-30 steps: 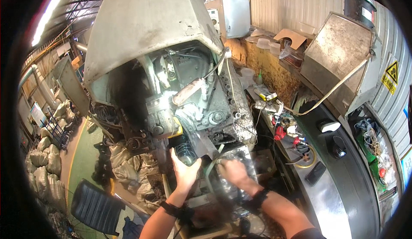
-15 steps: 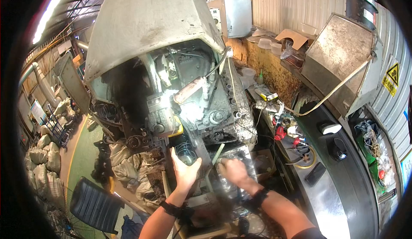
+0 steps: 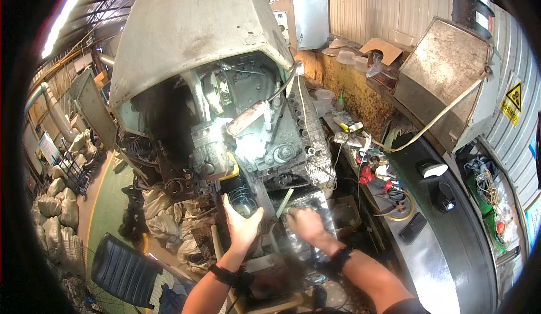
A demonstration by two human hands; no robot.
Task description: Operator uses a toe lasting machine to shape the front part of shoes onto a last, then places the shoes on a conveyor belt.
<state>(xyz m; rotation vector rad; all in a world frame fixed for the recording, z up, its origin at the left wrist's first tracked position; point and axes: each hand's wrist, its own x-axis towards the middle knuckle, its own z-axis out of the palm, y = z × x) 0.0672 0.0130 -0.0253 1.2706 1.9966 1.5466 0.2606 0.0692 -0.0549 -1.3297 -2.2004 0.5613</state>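
Observation:
My left hand [image 3: 241, 226] cups the near end of a dark, round cylinder-like part [image 3: 239, 193] with thin wire looped in it, thumb on one side and fingers on the other. This part runs in under a yellow-edged block of a greasy machine [image 3: 282, 150]. Curled closed, my right hand [image 3: 305, 225] is over a shiny metal surface [image 3: 322, 204]. What its fingers hold is hidden. A pale, narrow stick [image 3: 284, 202] slants up just left of those fingers; whether they touch it I cannot tell.
Above the machine hangs a large pale hood [image 3: 191, 27], with a lit work lamp [image 3: 248, 118] under it. On the right, a bench [image 3: 434, 263] carries tools and a dark phone-like slab [image 3: 413, 227]. A black chair [image 3: 125, 269] and filled sacks [image 3: 166, 215] stand left.
Both hands keep almost the same place and grip. The whole view has shifted very slightly; nothing is visibly taken up or let go.

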